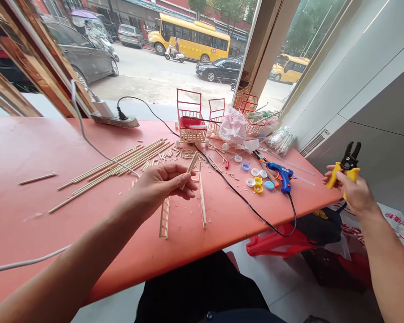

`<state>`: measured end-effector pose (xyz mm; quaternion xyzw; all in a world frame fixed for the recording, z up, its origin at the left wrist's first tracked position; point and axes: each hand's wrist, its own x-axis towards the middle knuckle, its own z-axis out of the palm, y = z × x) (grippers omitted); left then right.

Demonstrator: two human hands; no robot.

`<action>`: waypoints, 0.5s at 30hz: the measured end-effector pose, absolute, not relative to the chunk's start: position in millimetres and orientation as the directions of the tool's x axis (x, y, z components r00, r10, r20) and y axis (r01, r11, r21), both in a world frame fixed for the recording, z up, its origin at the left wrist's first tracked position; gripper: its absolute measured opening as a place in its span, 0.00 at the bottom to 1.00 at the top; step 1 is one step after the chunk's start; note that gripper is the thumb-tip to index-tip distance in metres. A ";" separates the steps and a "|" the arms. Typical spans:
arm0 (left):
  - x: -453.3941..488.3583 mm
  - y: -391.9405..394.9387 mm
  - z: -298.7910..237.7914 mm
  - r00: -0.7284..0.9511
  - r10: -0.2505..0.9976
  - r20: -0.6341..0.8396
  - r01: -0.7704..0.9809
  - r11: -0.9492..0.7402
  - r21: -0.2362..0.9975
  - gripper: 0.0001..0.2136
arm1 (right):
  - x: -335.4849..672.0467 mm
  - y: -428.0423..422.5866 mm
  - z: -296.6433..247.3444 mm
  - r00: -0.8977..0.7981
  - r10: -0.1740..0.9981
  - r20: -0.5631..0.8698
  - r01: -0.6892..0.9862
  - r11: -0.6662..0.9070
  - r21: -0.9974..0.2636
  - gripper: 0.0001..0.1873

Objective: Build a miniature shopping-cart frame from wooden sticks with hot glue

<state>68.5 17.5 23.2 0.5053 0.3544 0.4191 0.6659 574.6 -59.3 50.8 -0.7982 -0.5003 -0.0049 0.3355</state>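
Over the front middle of the table, my left hand (175,179) pinches short wooden sticks (192,164); how many I cannot tell. Just below it lie a small ladder-like stick frame (164,217) and a narrow stick piece (202,199). Out to the right, beyond the table's edge, my right hand (352,186) grips wire strippers (345,168) by their yellow handles, black jaws pointing up and slightly parted. Long wooden sticks (117,168) lie left of my left hand, with short cut pieces (164,154) behind it.
A blue glue gun (281,172) lies on the pink table (97,251), its black cord looping over the front edge. Bottle caps (256,181) sit beside it. Miniature stick carts (191,128) stand by the window. A power strip (116,120) is at back left, a red stool (276,242) below.
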 end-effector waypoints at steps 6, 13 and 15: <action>68.6 14.8 25.0 0.526 0.849 -0.055 -0.250 0.216 0.944 0.18 | 430.2 -37.2 80.1 -0.161 0.987 -0.014 0.486 0.067 -0.872 0.31; 75.4 7.1 22.8 0.618 0.783 -0.069 -0.294 0.311 0.904 0.18 | 341.6 0.9 64.9 -0.514 0.854 -0.075 0.505 0.231 -0.832 0.38; 76.2 6.7 21.7 0.633 0.771 -0.072 -0.291 0.323 0.900 0.18 | 337.6 4.7 61.1 -0.525 0.849 -0.065 0.500 0.246 -0.830 0.38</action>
